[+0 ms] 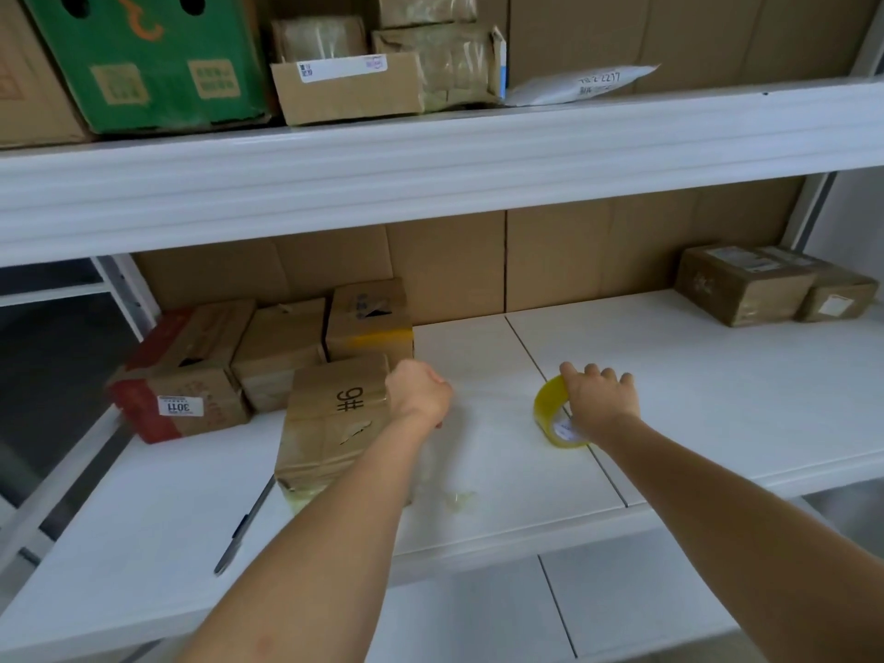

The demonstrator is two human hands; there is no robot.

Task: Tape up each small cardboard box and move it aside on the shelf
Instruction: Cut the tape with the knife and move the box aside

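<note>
A small cardboard box marked "9#" [335, 423] lies on the white shelf [669, 375], left of centre, with clear tape over its near end. My left hand [418, 392] is curled into a fist right against the box's right side. A faint strip of clear tape [497, 399] runs from that fist to the yellow tape roll [550, 409], and the fist seems to pinch its end. My right hand [600, 399] grips the roll from above, and the roll stands on edge on the shelf.
Three taped boxes [282, 346] stand in a row behind the "9#" box, at the left back. Two more boxes [746, 284] sit at the far right. A dark pen [239, 533] and tape scraps [459, 500] lie near the front edge. The upper shelf [430, 160] overhangs.
</note>
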